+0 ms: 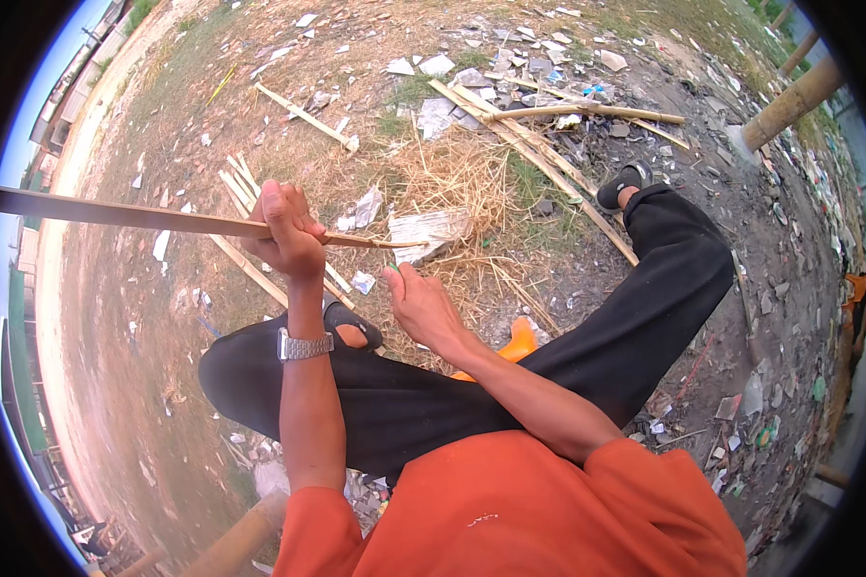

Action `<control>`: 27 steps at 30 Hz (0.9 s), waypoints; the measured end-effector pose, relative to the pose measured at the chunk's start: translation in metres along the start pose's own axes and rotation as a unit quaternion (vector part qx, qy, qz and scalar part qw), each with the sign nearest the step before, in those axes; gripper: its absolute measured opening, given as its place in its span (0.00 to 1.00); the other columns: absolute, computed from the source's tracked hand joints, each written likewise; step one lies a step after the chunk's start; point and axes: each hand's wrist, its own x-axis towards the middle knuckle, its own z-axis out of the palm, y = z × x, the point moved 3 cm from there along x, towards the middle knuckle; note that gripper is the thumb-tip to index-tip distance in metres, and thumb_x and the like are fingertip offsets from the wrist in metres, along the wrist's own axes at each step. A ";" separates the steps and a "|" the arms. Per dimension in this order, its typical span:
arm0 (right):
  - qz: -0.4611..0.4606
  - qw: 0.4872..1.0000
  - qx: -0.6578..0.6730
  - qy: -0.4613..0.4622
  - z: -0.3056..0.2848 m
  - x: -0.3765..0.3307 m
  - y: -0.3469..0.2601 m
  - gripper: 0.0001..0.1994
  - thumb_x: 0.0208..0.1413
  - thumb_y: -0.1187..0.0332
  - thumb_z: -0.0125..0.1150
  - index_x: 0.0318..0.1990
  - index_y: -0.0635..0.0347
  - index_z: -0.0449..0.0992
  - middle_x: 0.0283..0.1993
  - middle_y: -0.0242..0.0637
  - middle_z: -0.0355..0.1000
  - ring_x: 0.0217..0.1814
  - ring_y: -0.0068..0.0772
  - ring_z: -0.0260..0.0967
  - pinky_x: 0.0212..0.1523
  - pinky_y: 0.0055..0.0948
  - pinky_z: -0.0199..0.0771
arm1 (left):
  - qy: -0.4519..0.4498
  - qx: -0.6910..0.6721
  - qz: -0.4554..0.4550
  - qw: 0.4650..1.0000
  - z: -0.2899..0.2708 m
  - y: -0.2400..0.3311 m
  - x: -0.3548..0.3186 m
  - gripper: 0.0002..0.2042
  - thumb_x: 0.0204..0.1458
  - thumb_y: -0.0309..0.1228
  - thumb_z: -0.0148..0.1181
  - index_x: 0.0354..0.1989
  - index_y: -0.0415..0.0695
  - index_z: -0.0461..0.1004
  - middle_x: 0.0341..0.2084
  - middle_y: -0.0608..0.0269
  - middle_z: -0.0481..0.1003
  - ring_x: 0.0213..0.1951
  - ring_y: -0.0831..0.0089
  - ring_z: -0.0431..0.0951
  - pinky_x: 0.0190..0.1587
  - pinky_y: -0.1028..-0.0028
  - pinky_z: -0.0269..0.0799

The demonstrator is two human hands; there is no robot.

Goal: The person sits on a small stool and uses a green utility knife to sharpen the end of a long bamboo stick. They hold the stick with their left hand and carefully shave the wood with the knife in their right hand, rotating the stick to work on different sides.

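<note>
My left hand (287, 231) is closed around a long, flat bamboo strip (144, 213). The strip runs from the far left edge across to the middle, where its narrower end lies over a pale, flat scrap (431, 231) on the ground. Just below that end is my right hand (425, 306), with its fingers curled in. A small bit of green shows at its thumb, but the rest of what it holds is hidden. Dry straw-like shavings (462, 188) lie in a heap beyond my hands.
Split bamboo strips (548, 163) lie ahead on the right, more (250, 269) by my left foot. An orange object (520, 338) sits between my legs. Broken tiles and litter (539, 62) cover the ground, and a bamboo post (794, 104) stands at the right.
</note>
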 end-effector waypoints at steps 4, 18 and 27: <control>-0.005 0.999 0.043 -0.016 -0.009 -0.001 -0.033 0.17 0.64 0.56 0.39 0.37 0.63 0.63 0.22 0.64 0.67 0.29 0.70 0.65 0.29 0.60 0.62 | 0.011 0.043 -0.001 0.999 0.013 0.005 0.002 0.20 0.61 0.28 0.41 0.13 0.42 0.57 0.05 0.69 0.56 0.08 0.85 0.53 0.11 0.81 0.45; 0.024 0.999 0.009 -0.037 -0.005 0.009 -0.012 0.18 0.65 0.55 0.38 0.36 0.64 0.64 0.25 0.66 0.67 0.32 0.72 0.64 0.35 0.59 0.61 | 0.018 0.009 0.003 1.000 -0.005 -0.001 0.009 0.19 0.61 0.29 0.43 0.14 0.42 0.59 0.07 0.71 0.56 0.08 0.85 0.54 0.10 0.81 0.47; 0.050 0.997 0.012 -0.051 -0.013 0.012 -0.010 0.21 0.65 0.55 0.36 0.34 0.65 0.66 0.28 0.63 0.70 0.35 0.69 0.67 0.38 0.56 0.63 | 0.019 0.003 -0.003 1.000 0.004 0.001 0.004 0.19 0.61 0.28 0.44 0.14 0.42 0.59 0.07 0.71 0.56 0.08 0.86 0.54 0.10 0.82 0.47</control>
